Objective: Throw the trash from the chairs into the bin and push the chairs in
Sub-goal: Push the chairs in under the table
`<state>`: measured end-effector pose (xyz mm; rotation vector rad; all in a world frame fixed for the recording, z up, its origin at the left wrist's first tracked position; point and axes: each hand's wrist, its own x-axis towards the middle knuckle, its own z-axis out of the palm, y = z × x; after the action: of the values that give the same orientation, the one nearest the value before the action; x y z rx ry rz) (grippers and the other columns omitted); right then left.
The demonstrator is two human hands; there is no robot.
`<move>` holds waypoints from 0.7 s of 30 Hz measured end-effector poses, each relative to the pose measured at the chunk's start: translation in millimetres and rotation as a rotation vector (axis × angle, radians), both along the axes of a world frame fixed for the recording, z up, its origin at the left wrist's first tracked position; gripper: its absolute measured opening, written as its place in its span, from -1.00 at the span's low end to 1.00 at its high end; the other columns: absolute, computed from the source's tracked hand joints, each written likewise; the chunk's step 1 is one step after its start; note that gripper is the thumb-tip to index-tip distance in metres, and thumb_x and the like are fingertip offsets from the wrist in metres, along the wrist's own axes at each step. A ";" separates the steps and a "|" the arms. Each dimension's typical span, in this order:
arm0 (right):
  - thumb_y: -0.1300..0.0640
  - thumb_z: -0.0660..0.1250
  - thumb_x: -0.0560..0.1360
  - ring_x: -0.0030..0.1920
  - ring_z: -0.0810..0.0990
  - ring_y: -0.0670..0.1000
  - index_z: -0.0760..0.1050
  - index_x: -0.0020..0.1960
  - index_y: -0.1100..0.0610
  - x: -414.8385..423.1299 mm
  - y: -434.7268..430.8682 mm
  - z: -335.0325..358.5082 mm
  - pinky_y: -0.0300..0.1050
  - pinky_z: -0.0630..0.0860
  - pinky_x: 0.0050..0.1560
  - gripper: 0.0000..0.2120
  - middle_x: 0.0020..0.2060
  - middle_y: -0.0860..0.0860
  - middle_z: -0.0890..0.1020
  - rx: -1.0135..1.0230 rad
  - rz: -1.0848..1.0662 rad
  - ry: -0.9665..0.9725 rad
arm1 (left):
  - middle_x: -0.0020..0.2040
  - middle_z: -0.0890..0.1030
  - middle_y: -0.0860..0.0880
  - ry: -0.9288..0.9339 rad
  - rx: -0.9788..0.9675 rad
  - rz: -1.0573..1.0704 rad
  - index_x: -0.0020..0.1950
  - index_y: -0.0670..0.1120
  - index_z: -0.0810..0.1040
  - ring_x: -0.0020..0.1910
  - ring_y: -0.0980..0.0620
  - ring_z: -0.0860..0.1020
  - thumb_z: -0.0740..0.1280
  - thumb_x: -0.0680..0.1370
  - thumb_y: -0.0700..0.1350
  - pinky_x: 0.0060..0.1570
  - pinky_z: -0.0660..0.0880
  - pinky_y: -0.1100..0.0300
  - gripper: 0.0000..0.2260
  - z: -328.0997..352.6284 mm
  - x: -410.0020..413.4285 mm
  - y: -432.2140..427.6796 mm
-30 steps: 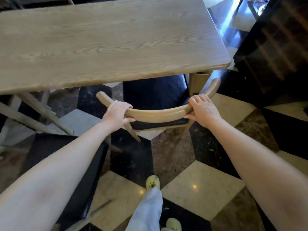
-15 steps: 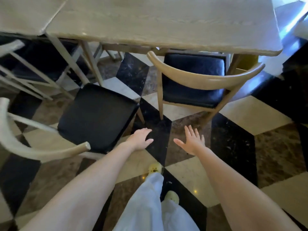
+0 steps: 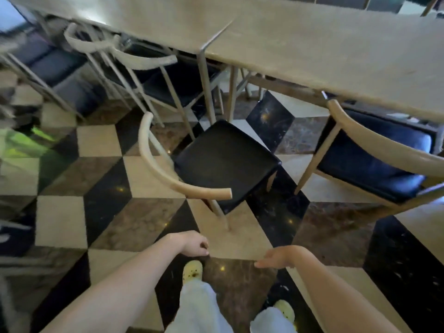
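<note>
From the head view, both hands have let go of the right chair [image 3: 374, 159], now tucked under the table [image 3: 312, 51]; the left hand [image 3: 195, 243] hangs loosely curled, the right hand [image 3: 276, 258] spread, both empty. The middle chair [image 3: 223, 162] stands pulled out on the floor, seemingly next; it sits askew, its seat pointing up-right toward the table, its curved backrest running crosswise.

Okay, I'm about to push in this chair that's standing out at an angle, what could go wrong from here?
1. The angled chair is turned askew, its seat corner pointing at the table legs where two tabletops meet. Pushed straight, it may jam against them; square it first.
2. The right-hand chair sits close by, so swinging the seat round could knock it.
3. Both the left hand and right hand are empty and off the backrest; a one-sided shove would likely twist it further.
</note>
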<state>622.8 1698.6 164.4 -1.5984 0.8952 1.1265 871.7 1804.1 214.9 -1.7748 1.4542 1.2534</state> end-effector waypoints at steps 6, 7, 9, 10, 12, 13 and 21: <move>-0.36 0.25 0.41 0.38 0.36 0.11 0.36 0.42 0.03 100.9 15.7 21.6 0.08 0.26 0.42 -0.30 0.40 0.03 0.40 -0.002 0.026 0.115 | 0.41 0.42 -0.01 0.007 -0.021 0.028 0.42 0.02 0.36 0.37 0.00 0.39 0.22 0.58 0.08 0.26 0.35 0.08 -0.58 3.1 105.2 13.8; -0.35 0.27 0.41 0.37 0.36 0.11 0.36 0.42 0.02 116.8 16.9 26.7 0.06 0.27 0.41 -0.30 0.40 0.03 0.41 0.014 0.031 0.140 | 0.41 0.42 0.00 0.020 -0.019 0.027 0.42 0.03 0.36 0.37 0.01 0.39 0.22 0.58 0.09 0.26 0.35 0.08 -0.58 4.1 119.5 11.4; -0.24 0.25 0.50 0.42 0.32 0.12 0.27 0.47 0.02 156.2 17.5 36.5 0.01 0.28 0.39 -0.37 0.44 0.04 0.34 0.069 0.052 0.156 | 0.41 0.42 0.02 0.052 -0.033 0.014 0.42 0.05 0.37 0.37 0.03 0.39 0.23 0.58 0.10 0.24 0.37 0.10 -0.58 10.1 154.8 1.6; -0.17 0.24 0.54 0.44 0.29 0.12 0.20 0.50 0.03 175.9 18.0 42.4 0.02 0.27 0.40 -0.40 0.47 0.05 0.30 0.082 0.040 0.138 | 0.41 0.42 0.03 0.069 -0.050 0.012 0.42 0.05 0.37 0.37 0.04 0.39 0.23 0.57 0.10 0.22 0.37 0.11 -0.59 14.4 172.6 -5.2; -0.07 0.27 0.55 0.43 0.33 0.11 0.15 0.52 0.07 212.3 16.1 62.0 0.06 0.30 0.41 -0.38 0.46 0.07 0.33 0.022 -0.064 0.075 | 0.40 0.42 0.04 0.101 -0.102 0.032 0.40 0.05 0.39 0.36 0.04 0.40 0.23 0.57 0.10 0.18 0.36 0.15 -0.59 26.6 203.2 -21.5; -0.05 0.28 0.54 0.41 0.37 0.11 0.22 0.50 0.09 229.1 12.5 71.9 0.05 0.33 0.39 -0.41 0.43 0.08 0.38 -0.040 -0.097 0.007 | 0.39 0.44 0.03 0.115 -0.137 0.053 0.39 0.04 0.40 0.34 0.04 0.42 0.24 0.57 0.09 0.18 0.37 0.16 -0.60 33.6 218.1 -30.1; -0.11 0.22 0.56 0.11 0.57 0.06 0.51 0.25 0.10 310.4 -40.7 126.5 0.00 0.48 0.21 -0.62 0.11 0.05 0.60 -0.263 -0.262 -0.329 | 0.12 0.56 0.00 0.029 -0.765 0.083 0.24 -0.01 0.49 0.07 0.01 0.55 0.42 0.48 -0.01 0.04 0.54 0.07 -0.65 49.5 279.9 -83.4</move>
<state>933.2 1657.9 290.9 -1.7522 1.0234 0.5596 1151.6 1720.6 264.4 -2.3044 2.0728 0.7951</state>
